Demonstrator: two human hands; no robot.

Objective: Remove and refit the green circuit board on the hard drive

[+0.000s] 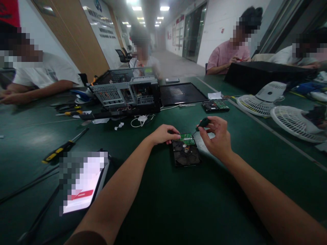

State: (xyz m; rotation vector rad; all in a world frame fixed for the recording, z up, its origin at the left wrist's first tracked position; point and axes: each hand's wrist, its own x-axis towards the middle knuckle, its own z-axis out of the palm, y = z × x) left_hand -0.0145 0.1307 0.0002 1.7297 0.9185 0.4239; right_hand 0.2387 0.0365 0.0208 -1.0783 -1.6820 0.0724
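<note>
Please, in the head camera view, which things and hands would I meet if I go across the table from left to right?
Yellow-and-black screwdriver → left hand → nearer hard drive → right hand with its dark-handled screwdriver → two white round grilles.

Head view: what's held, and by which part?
The right hand holds a screwdriver by its dark handle; the left hand touches the hard drive's far left corner.
</note>
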